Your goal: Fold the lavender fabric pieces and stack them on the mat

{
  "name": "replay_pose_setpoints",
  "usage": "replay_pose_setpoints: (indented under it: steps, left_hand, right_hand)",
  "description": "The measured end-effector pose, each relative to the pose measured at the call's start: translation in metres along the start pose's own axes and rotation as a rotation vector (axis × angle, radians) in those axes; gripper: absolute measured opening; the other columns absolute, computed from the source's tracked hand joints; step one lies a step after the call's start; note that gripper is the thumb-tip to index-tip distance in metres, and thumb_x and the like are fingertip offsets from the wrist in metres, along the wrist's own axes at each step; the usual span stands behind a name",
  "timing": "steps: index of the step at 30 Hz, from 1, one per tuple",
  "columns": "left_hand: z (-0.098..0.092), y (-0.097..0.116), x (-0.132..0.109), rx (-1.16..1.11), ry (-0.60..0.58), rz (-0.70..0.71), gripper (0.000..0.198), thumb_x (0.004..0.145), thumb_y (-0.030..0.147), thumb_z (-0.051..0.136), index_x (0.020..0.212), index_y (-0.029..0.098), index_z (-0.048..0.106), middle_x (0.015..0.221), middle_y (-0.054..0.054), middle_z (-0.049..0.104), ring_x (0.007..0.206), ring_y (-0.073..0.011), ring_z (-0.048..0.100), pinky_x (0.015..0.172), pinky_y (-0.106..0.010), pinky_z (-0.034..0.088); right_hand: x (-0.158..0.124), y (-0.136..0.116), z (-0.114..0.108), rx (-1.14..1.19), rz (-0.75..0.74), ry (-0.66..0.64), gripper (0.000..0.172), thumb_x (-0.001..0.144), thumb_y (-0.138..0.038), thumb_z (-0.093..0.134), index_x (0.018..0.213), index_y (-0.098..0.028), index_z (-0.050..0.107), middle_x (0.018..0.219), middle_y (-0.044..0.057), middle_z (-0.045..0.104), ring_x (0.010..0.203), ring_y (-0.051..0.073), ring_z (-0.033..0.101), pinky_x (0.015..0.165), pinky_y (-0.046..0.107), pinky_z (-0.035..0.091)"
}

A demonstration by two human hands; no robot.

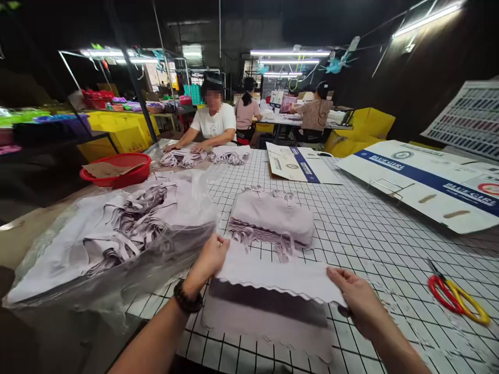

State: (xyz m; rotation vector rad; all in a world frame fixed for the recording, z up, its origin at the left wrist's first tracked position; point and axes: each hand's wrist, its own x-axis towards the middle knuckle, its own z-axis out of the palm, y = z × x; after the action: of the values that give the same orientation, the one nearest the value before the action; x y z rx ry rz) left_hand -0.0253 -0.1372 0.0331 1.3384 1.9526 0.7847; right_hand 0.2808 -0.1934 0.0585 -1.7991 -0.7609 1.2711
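Observation:
A pale lilac cloth piece with a wavy edge is stretched between my two hands, low over the table. My left hand pinches its left end, thumb against fingers, and wears a dark beaded bracelet. At the other end, my right hand grips the cloth between thumb and fingers. Below the raised part, a darker lilac layer lies near the table's front edge; I cannot tell whether both are one piece. Just beyond is a neat stack of lilac cloth pieces with strap loops at its ends.
A plastic-wrapped pile of strapped cloth lies left, near a red basin. Red-and-yellow scissors rest right on the grid-patterned table. Flattened cartons lie behind. A co-worker opposite touches cloth stacks.

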Motion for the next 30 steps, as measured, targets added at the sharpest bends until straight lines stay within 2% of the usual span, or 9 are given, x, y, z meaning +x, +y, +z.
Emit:
replay_pose_setpoints:
  steps: [4,6,8,12,17,22,26,30]
  left_hand:
    - [0.006,-0.039,-0.042,0.128,-0.069,-0.044,0.012,0.085,0.03,0.049,0.079,0.019,0.049,0.069,0.001,0.059,0.066,-0.0149,0.056,0.061,-0.023,0.035]
    - [0.01,-0.049,-0.052,0.201,-0.069,-0.039,0.011,0.087,0.029,0.047,0.081,0.019,0.048,0.07,-0.001,0.061,0.07,-0.0163,0.058,0.062,-0.024,0.035]
    - [0.012,-0.054,-0.057,0.26,-0.051,-0.013,0.011,0.089,0.029,0.044,0.085,0.019,0.048,0.073,-0.003,0.063,0.074,-0.0181,0.06,0.063,-0.024,0.035]
    - [0.011,-0.06,-0.059,0.339,0.005,0.041,0.016,0.091,0.033,0.038,0.092,0.02,0.047,0.078,-0.006,0.065,0.074,-0.0212,0.063,0.061,-0.026,0.036]
    - [0.009,-0.066,-0.064,0.388,-0.003,0.027,0.021,0.092,0.038,0.033,0.096,0.021,0.045,0.074,-0.005,0.066,0.073,-0.0237,0.064,0.06,-0.028,0.036]
    - [0.008,-0.061,-0.067,0.441,-0.019,-0.011,0.025,0.091,0.042,0.032,0.095,0.023,0.047,0.075,-0.005,0.067,0.075,-0.0252,0.065,0.058,-0.028,0.035]
    - [0.001,-0.055,-0.061,0.477,-0.067,-0.03,0.032,0.088,0.05,0.035,0.093,0.023,0.052,0.073,-0.006,0.067,0.075,-0.0264,0.064,0.056,-0.028,0.035]
    - [-0.004,-0.053,-0.053,0.475,-0.059,-0.024,0.038,0.085,0.056,0.037,0.088,0.023,0.055,0.077,-0.006,0.069,0.077,-0.0263,0.064,0.056,-0.028,0.034]
  right_hand:
    - [-0.006,0.06,-0.002,-0.165,-0.001,-0.012,0.029,0.075,-0.048,0.053,0.08,-0.02,0.052,0.046,-0.005,0.047,0.038,0.01,0.039,0.035,0.021,0.027]
    - [-0.002,0.079,-0.002,-0.306,-0.031,0.014,0.03,0.075,-0.05,0.049,0.076,-0.019,0.053,0.047,-0.003,0.05,0.041,0.011,0.042,0.04,0.023,0.029]
    - [0.0,0.086,-0.003,-0.452,-0.068,0.04,0.031,0.074,-0.05,0.048,0.072,-0.02,0.053,0.048,-0.001,0.052,0.044,0.013,0.044,0.042,0.024,0.03]
    - [-0.003,0.083,-0.002,-0.592,-0.109,0.057,0.031,0.075,-0.051,0.046,0.07,-0.021,0.053,0.049,0.0,0.054,0.049,0.015,0.047,0.046,0.025,0.03]
    - [-0.005,0.08,0.0,-0.588,-0.143,0.07,0.028,0.074,-0.047,0.048,0.066,-0.021,0.054,0.051,0.0,0.056,0.051,0.016,0.051,0.047,0.024,0.032]
    - [0.002,0.078,-0.001,-0.611,-0.165,0.074,0.028,0.07,-0.048,0.056,0.061,-0.02,0.055,0.054,0.001,0.059,0.054,0.016,0.052,0.048,0.024,0.033]
    - [0.007,0.065,0.001,-0.654,-0.123,0.085,0.033,0.068,-0.051,0.057,0.058,-0.02,0.054,0.056,0.001,0.058,0.055,0.015,0.051,0.05,0.024,0.032]
    - [0.014,0.056,0.004,-0.647,-0.105,0.101,0.035,0.069,-0.052,0.056,0.058,-0.019,0.053,0.053,0.0,0.054,0.053,0.014,0.049,0.051,0.025,0.031]
